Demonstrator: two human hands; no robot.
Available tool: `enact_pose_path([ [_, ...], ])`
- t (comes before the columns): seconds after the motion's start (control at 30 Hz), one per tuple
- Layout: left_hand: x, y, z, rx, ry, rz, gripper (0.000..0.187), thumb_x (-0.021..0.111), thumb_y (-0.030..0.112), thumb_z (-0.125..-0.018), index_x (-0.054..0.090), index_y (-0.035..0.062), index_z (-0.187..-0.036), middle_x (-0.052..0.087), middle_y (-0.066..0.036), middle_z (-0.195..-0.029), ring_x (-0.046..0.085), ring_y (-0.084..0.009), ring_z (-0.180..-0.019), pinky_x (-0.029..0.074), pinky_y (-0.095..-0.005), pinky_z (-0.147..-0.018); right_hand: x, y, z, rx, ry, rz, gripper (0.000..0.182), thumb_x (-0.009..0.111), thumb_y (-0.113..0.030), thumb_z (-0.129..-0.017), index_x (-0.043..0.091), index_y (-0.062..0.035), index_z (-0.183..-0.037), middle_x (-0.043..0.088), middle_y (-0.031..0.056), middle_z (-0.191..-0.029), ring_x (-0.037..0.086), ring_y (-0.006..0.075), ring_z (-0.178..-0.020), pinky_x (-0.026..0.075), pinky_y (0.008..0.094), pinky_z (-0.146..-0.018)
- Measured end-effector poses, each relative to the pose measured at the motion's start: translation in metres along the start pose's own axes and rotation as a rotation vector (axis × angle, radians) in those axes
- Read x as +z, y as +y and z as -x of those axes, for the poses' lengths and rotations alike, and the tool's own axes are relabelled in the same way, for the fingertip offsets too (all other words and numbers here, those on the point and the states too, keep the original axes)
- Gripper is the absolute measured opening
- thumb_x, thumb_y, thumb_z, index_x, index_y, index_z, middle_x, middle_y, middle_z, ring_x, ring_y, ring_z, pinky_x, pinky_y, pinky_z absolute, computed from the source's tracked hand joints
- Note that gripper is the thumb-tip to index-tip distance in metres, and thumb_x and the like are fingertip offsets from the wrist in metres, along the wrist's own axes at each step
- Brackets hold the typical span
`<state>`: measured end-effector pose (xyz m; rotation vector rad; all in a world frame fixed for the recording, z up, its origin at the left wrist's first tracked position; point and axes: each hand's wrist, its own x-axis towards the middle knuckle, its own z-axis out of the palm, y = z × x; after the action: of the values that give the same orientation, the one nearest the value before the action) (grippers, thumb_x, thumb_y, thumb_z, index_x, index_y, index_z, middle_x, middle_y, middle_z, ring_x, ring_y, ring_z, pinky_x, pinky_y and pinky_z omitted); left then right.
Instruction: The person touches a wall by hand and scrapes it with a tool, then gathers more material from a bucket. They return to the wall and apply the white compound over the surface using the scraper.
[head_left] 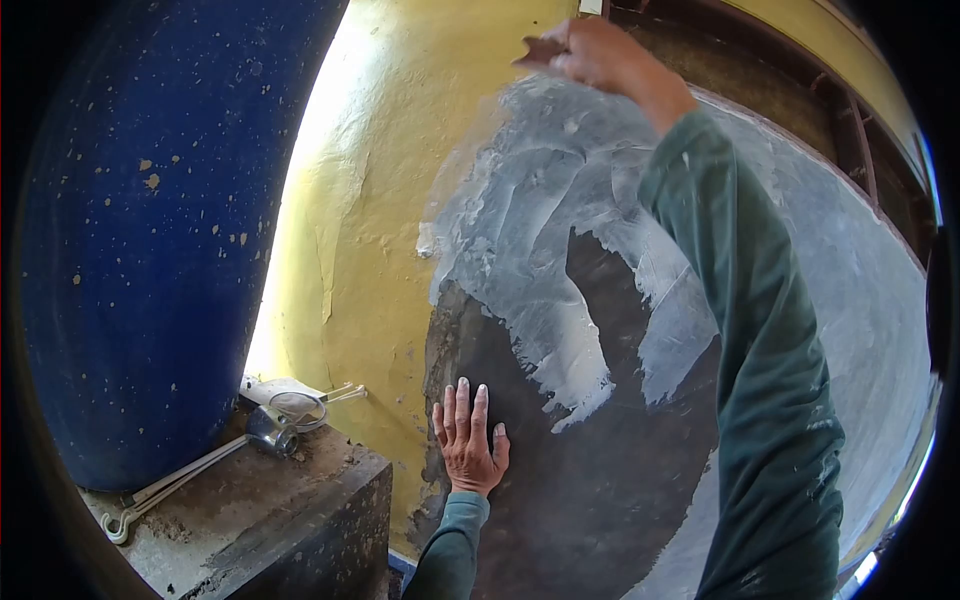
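Observation:
My left hand [467, 440] lies flat with fingers spread on the dark bare part [610, 480] of the wall, close to its left edge. High up, my right hand [600, 55] is closed around a small reddish-brown flat piece [538, 52], blurred, whose kind I cannot tell. This piece is over the top edge of the grey-white plaster [530, 190], which is spread in uneven strokes and ends in ragged tongues above the dark surface. Smoother grey plaster [870, 370] covers the wall to the right of my right arm.
Yellow painted wall [370, 200] borders the plaster on the left. A large blue barrel [160, 230] with paint flecks stands on a concrete ledge [290, 500]. On this ledge lie a metal cup [272, 430], a strainer [298, 404] and long white hooked rods [180, 485]. A brown frame [855, 150] runs along the top right.

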<state>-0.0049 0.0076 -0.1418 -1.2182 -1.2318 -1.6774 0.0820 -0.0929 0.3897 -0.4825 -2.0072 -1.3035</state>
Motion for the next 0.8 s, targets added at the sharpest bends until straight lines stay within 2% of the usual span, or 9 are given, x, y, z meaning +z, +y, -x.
enact_pose_path([
  [0.13,-0.001,0.0,-0.001,0.0,-0.002,-0.001,0.061,0.051,0.03,-0.1,0.048,0.0068,-0.156,0.04,-0.019,-0.166,0.034,-0.0399,-0.155,0.017,-0.0557,-0.129,0.025,0.021,-0.019,0.111,0.116,0.192,0.028,0.068,-0.016,-0.09,0.077,-0.0086,-0.115,0.077,0.0204,-0.108,0.075,0.0372,-0.1,0.059,0.0479,-0.09],
  [0.23,0.0,-0.002,0.0,-0.001,0.003,0.001,0.06,0.052,0.029,-0.1,0.048,0.007,-0.156,0.041,-0.019,-0.166,0.034,-0.04,-0.155,0.017,-0.0559,-0.129,0.053,0.012,-0.025,0.165,0.124,0.334,0.027,0.069,-0.029,-0.095,0.076,-0.0128,-0.116,0.078,0.0153,-0.109,0.076,0.0332,-0.101,0.061,0.0475,-0.088],
  [0.3,0.0,-0.001,-0.001,-0.007,-0.002,0.01,0.06,0.052,0.029,-0.1,0.049,0.007,-0.156,0.041,-0.019,-0.166,0.034,-0.0402,-0.155,0.017,-0.056,-0.129,0.074,-0.009,-0.02,0.049,0.099,0.258,0.023,0.064,-0.011,-0.09,0.076,-0.0095,-0.109,0.077,0.0185,-0.101,0.076,0.0361,-0.096,0.061,0.0494,-0.087],
  [0.37,0.0,-0.001,0.0,-0.01,0.022,0.026,0.061,0.056,0.029,-0.098,0.051,0.0094,-0.155,0.041,-0.017,-0.165,0.035,-0.0385,-0.155,0.018,-0.0561,-0.128,0.076,-0.055,0.004,-0.183,-0.096,0.409,0.024,0.064,-0.01,-0.089,0.077,-0.0134,-0.109,0.076,0.0169,-0.096,0.076,0.0358,-0.094,0.062,0.0484,-0.086],
  [0.43,0.001,0.0,0.001,-0.012,0.018,0.027,0.061,0.055,0.029,-0.098,0.051,0.0092,-0.155,0.042,-0.017,-0.165,0.035,-0.0385,-0.155,0.018,-0.0562,-0.128,0.091,-0.079,0.035,-0.256,-0.217,0.311,0.026,0.065,-0.018,-0.094,0.073,-0.0123,-0.119,0.075,0.0147,-0.112,0.075,0.0327,-0.103,0.061,0.0461,-0.091],
  [0.53,-0.001,-0.001,0.0,0.0,-0.001,0.008,0.061,0.052,0.029,-0.1,0.047,0.0065,-0.157,0.04,-0.019,-0.166,0.033,-0.0404,-0.155,0.017,-0.0557,-0.129,0.064,-0.099,0.068,-0.421,-0.375,0.146,0.029,0.063,-0.012,-0.093,0.073,-0.0131,-0.12,0.075,0.0144,-0.112,0.074,0.0328,-0.104,0.06,0.0465,-0.092],
  [0.63,0.0,-0.001,0.0,-0.003,-0.006,0.001,0.061,0.051,0.03,-0.1,0.047,0.0063,-0.157,0.039,-0.019,-0.166,0.032,-0.0403,-0.155,0.016,-0.0556,-0.129,0.062,-0.079,0.048,-0.326,-0.233,0.071,0.033,0.063,-0.009,-0.091,0.076,-0.0175,-0.12,0.076,0.0131,-0.114,0.074,0.0326,-0.106,0.059,0.0457,-0.091],
  [0.67,0.001,-0.001,0.0,-0.003,-0.001,0.003,0.062,0.051,0.03,-0.1,0.047,0.0064,-0.157,0.039,-0.019,-0.167,0.032,-0.0405,-0.155,0.016,-0.0556,-0.129,0.053,-0.066,0.034,-0.278,-0.129,-0.073,0.048,0.06,-0.003,-0.087,0.08,-0.0292,-0.123,0.079,0.0061,-0.111,0.074,0.0321,-0.095,0.06,0.0459,-0.085],
  [0.8,0.0,-0.002,0.001,-0.006,-0.009,-0.003,0.062,0.051,0.029,-0.1,0.047,0.0066,-0.157,0.039,-0.019,-0.167,0.032,-0.0405,-0.156,0.017,-0.056,-0.129,0.047,-0.05,-0.019,-0.222,0.071,0.075,0.038,0.061,-0.004,-0.09,0.082,-0.0264,-0.114,0.08,0.0041,-0.104,0.074,0.0266,-0.099,0.053,0.0462,-0.094],
])
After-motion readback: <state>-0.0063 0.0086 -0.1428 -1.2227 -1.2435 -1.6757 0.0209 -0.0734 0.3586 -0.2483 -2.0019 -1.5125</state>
